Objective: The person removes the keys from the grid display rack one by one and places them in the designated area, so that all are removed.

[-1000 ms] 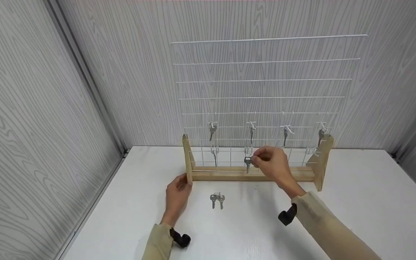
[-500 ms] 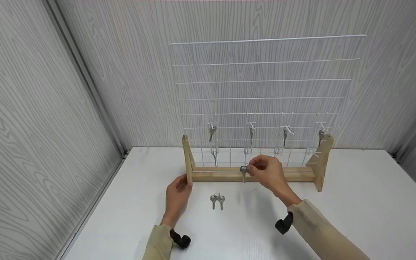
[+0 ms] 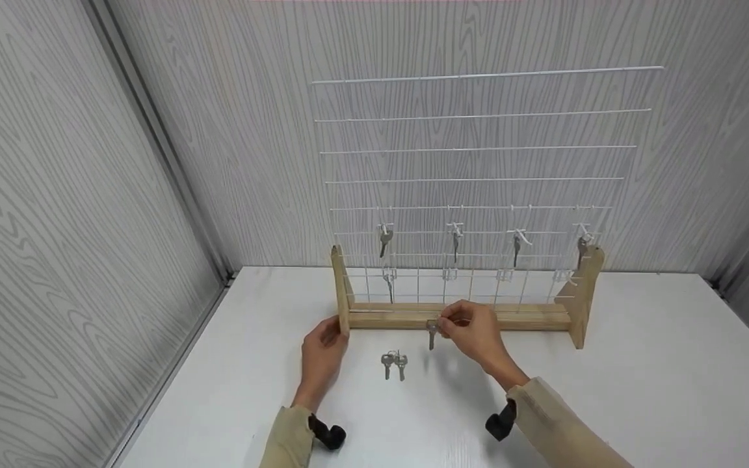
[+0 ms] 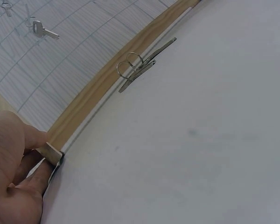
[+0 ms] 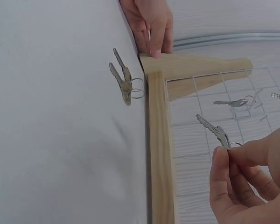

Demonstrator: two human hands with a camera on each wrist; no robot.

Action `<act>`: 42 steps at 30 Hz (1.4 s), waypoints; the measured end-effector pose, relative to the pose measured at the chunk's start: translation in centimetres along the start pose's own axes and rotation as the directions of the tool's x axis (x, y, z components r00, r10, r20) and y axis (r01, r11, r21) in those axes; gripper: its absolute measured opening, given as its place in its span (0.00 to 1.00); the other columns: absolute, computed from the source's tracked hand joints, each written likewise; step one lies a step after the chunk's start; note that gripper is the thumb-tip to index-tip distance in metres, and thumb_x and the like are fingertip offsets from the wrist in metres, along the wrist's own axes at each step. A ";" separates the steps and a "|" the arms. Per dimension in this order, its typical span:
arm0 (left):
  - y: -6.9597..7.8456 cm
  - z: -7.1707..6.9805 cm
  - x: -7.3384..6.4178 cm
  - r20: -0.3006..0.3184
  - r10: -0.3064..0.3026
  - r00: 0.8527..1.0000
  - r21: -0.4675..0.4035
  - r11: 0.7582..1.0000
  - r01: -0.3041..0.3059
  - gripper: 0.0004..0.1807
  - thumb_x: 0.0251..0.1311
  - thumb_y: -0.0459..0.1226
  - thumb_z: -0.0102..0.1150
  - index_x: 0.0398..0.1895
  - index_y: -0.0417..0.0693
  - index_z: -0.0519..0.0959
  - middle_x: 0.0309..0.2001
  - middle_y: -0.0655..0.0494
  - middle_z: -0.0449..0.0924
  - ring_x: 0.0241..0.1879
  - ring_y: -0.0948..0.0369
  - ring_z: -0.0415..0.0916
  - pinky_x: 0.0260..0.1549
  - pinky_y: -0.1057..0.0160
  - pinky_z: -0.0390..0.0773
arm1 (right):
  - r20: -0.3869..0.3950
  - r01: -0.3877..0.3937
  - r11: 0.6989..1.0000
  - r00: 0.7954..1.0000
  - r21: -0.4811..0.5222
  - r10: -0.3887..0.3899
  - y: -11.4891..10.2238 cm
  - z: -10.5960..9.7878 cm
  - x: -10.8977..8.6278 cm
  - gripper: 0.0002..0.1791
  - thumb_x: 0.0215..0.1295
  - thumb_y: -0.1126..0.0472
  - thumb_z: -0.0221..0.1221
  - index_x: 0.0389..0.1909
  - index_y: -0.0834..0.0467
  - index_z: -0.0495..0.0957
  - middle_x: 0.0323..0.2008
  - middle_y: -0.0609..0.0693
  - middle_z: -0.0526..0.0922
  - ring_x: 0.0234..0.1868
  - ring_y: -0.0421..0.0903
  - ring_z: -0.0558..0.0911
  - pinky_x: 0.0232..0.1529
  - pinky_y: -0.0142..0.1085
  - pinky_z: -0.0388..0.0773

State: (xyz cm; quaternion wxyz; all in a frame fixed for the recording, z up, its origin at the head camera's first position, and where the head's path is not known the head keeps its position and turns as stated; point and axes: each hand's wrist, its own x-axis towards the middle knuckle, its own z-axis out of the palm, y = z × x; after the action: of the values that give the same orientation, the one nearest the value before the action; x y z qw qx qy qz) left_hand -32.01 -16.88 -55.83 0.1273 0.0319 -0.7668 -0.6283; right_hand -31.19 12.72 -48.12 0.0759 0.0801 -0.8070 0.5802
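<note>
My right hand [image 3: 475,335] pinches a silver key [image 3: 432,333] near its head and split ring, in front of the rack's wooden base. The right wrist view shows that key [image 5: 216,131] between thumb and fingertips, blade pointing away. My left hand [image 3: 322,354] grips the foot of the rack's left wooden end piece [image 3: 341,286]; the left wrist view shows fingers [image 4: 35,179] around that corner. Two loose keys [image 3: 394,365] with rings lie on the table in front of the base. White wire grid [image 3: 472,180] rises from the wooden base [image 3: 387,318].
Several keys hang from hooks on the upper row, such as the leftmost key [image 3: 385,242]. One key [image 3: 389,286] hangs at the left of the lower row, beside bare hooks [image 3: 504,275]. The right wooden end piece [image 3: 584,299] stands on the white table [image 3: 641,364].
My right hand has moved down and slightly left, carrying the key away from the lower hooks toward the table. My left hand stays at the rack's end piece.
</note>
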 end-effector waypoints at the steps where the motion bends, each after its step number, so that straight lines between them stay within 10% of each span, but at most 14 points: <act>1: 0.0 0.0 0.0 0.000 -0.002 1.000 0.002 1.000 0.002 0.23 0.74 0.31 0.60 0.70 0.38 0.77 0.67 0.38 0.80 0.69 0.45 0.78 0.69 0.51 0.81 | 0.001 -0.003 1.000 1.000 0.009 0.003 0.2 0.2 -0.1 0.02 0.69 0.69 0.69 0.39 0.65 0.86 0.37 0.55 0.90 0.36 0.47 0.90 0.38 0.34 0.91; 7: 0.1 0.1 -0.1 0.003 -0.002 1.000 0.019 1.000 0.002 0.22 0.75 0.32 0.60 0.70 0.39 0.77 0.67 0.40 0.81 0.68 0.46 0.79 0.69 0.51 0.81 | 0.015 -0.043 0.997 0.999 0.064 0.042 1.4 1.1 -0.6 0.03 0.69 0.70 0.68 0.40 0.65 0.86 0.37 0.56 0.90 0.37 0.49 0.90 0.42 0.44 0.92; 17: 0.2 0.2 -0.2 0.009 0.001 1.000 -0.011 1.000 -0.001 0.22 0.75 0.31 0.60 0.70 0.39 0.77 0.67 0.39 0.80 0.69 0.46 0.78 0.70 0.51 0.80 | 0.022 -0.068 0.996 0.998 0.066 0.066 3.0 2.3 -0.9 0.02 0.67 0.72 0.68 0.39 0.65 0.87 0.36 0.57 0.89 0.35 0.47 0.89 0.36 0.34 0.89; 42: -0.2 0.0 -0.1 0.013 0.027 1.000 -0.013 1.000 -0.027 0.22 0.75 0.29 0.60 0.70 0.38 0.77 0.67 0.39 0.80 0.69 0.45 0.78 0.70 0.52 0.80 | 0.069 -0.054 0.989 0.996 -0.139 0.064 3.3 4.5 -1.2 0.04 0.62 0.73 0.70 0.30 0.62 0.85 0.29 0.52 0.88 0.30 0.41 0.84 0.27 0.29 0.82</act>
State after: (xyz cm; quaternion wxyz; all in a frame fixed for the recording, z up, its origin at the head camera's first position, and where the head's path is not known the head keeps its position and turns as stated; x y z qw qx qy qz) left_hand -31.93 -16.88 -56.07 0.1308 0.0167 -0.7639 -0.6318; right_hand -30.84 9.51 -52.87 0.0345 0.0720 -0.8491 0.5222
